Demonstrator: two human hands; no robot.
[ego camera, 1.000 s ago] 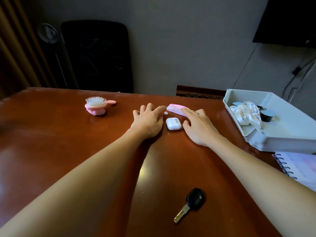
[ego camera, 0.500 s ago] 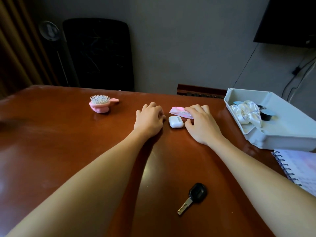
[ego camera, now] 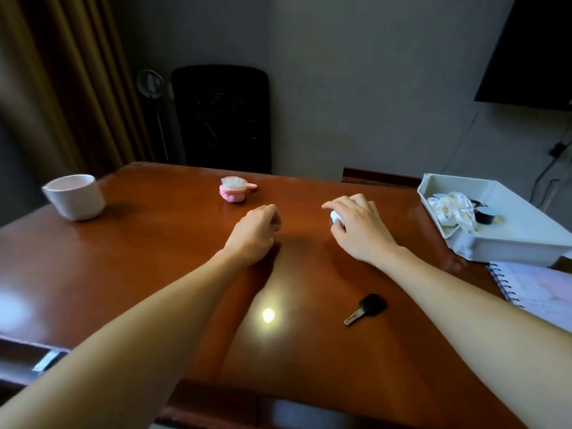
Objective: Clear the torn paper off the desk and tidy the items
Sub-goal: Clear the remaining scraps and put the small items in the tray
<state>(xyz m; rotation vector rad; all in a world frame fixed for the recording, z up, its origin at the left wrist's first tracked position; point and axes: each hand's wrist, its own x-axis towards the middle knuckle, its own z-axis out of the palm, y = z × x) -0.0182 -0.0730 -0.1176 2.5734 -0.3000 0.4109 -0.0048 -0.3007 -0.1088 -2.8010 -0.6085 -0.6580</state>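
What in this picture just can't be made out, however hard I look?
Head view:
- Left hand: its curled fingers hide whether it holds anything.
- White object: mostly covered by the right hand.
- Notebook: cut off by the right edge, page blurred.
- Cup: blurred, contents unclear.

Glossy wood desk [ego camera: 154, 274]; matt plastic tray [ego camera: 510, 243]; satin scrunchie [ego camera: 452, 209].

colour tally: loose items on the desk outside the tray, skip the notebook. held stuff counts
White: 2, cup, earbuds case under the right hand
Pink: 1, hairbrush
Black: 1, key
Total: 4
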